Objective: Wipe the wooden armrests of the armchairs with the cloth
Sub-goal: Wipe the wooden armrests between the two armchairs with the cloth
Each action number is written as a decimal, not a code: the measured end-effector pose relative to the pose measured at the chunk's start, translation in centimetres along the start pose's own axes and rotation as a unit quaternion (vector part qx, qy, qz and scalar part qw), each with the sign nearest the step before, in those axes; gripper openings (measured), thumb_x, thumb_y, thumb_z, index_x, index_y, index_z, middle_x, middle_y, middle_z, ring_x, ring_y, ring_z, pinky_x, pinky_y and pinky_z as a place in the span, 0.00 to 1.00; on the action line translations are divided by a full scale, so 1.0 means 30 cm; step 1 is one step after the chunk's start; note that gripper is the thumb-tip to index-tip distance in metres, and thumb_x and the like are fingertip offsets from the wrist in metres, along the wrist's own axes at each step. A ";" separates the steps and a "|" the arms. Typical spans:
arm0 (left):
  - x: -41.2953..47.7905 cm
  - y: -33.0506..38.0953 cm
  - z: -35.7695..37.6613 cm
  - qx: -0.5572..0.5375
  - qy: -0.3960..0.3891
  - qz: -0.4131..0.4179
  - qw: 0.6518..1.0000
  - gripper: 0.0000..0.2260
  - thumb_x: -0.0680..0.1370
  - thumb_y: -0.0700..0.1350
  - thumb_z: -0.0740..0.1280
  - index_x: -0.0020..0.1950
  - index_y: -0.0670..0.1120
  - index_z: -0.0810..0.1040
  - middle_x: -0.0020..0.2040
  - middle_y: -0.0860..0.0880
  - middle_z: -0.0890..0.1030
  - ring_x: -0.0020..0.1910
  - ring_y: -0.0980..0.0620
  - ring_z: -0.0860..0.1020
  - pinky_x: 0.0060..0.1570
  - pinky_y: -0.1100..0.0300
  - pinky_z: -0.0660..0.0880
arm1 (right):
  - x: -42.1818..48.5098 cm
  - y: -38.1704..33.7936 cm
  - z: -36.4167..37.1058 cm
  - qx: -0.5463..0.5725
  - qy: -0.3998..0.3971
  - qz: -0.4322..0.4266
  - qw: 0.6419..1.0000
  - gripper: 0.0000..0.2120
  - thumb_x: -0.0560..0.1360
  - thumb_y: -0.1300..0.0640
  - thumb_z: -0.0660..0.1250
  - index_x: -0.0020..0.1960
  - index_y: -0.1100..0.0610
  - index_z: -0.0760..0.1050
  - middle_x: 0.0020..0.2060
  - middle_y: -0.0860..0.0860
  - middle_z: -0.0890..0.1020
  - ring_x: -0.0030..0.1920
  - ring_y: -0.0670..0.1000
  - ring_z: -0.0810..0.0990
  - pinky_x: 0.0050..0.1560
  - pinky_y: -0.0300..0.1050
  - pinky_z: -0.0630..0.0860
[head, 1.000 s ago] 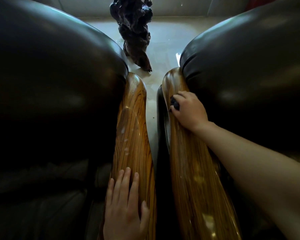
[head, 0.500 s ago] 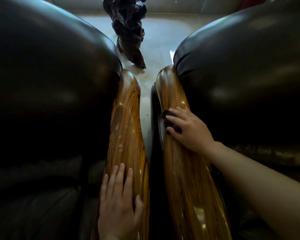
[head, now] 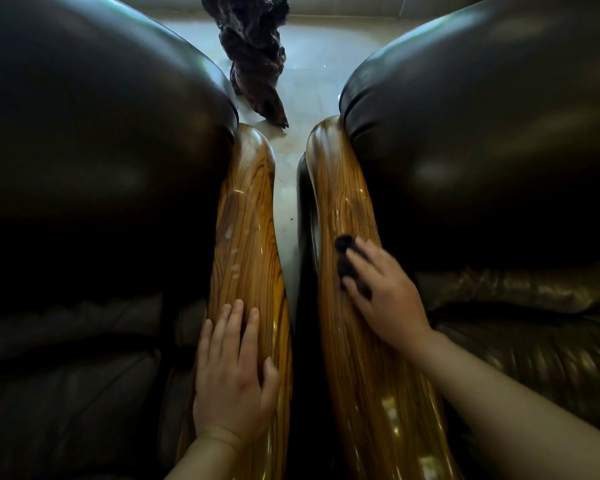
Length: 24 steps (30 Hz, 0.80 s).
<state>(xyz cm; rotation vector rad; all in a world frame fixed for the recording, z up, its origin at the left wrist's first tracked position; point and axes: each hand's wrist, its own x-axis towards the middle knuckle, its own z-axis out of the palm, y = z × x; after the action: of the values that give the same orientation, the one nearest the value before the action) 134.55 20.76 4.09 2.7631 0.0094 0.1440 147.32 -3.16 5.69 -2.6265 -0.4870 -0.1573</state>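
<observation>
Two glossy striped wooden armrests run side by side away from me, the left armrest point(head: 248, 216) and the right armrest point(head: 343, 188). My right hand point(head: 385, 292) presses a small dark cloth point(head: 347, 261) onto the middle of the right armrest; most of the cloth is hidden under the fingers. My left hand point(head: 232, 372) lies flat, fingers apart, on the near part of the left armrest and holds nothing. Pale smudges point(head: 234, 251) show on the left armrest beyond the fingers.
Dark leather armchair cushions bulge on the left point(head: 94, 150) and right point(head: 482, 133). A narrow gap of pale tiled floor point(head: 284, 209) separates the armrests. A dark gnarled wooden sculpture point(head: 253, 57) stands on the floor beyond the gap.
My right hand has slid the cloth toward me along the right armrest, from near its far end to its middle. My left hand has stayed flat on the left armrest.
</observation>
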 end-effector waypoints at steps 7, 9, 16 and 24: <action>-0.005 0.001 -0.006 -0.007 0.010 0.002 1.000 0.29 0.76 0.52 0.56 0.76 0.44 0.61 0.77 0.41 0.63 0.78 0.47 0.55 0.75 0.40 0.55 | -0.149 -0.102 0.051 -0.014 0.014 0.045 0.999 0.25 0.79 0.47 0.62 0.75 0.47 0.65 0.78 0.47 0.61 0.79 0.50 0.54 0.74 0.53 0.59; -0.008 0.002 -0.008 -0.007 0.011 0.001 1.000 0.29 0.76 0.52 0.56 0.76 0.43 0.62 0.77 0.41 0.63 0.78 0.46 0.56 0.75 0.40 0.55 | -0.355 -0.093 0.053 -0.024 -0.023 -0.016 0.999 0.26 0.79 0.48 0.62 0.76 0.46 0.63 0.79 0.47 0.58 0.79 0.52 0.53 0.74 0.55 0.58; -0.014 0.003 0.000 -0.010 0.025 0.003 1.000 0.29 0.77 0.52 0.56 0.77 0.44 0.60 0.77 0.42 0.61 0.78 0.47 0.54 0.77 0.44 0.51 | -0.649 -0.024 0.027 0.014 -0.002 0.013 1.000 0.25 0.79 0.50 0.64 0.75 0.50 0.65 0.78 0.50 0.62 0.78 0.55 0.59 0.73 0.61 0.64; -0.022 0.021 -0.018 -0.031 0.027 0.007 0.999 0.27 0.79 0.51 0.57 0.77 0.45 0.61 0.78 0.43 0.60 0.79 0.48 0.52 0.77 0.45 0.49 | -0.194 -0.156 0.070 -0.029 0.071 0.167 0.983 0.22 0.78 0.49 0.62 0.72 0.51 0.69 0.75 0.54 0.65 0.76 0.56 0.60 0.72 0.58 0.64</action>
<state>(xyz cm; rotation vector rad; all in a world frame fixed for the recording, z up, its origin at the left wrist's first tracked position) 133.84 20.34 4.76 2.6973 -0.0013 0.2189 140.26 -0.12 4.70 -2.6847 0.0095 -0.2507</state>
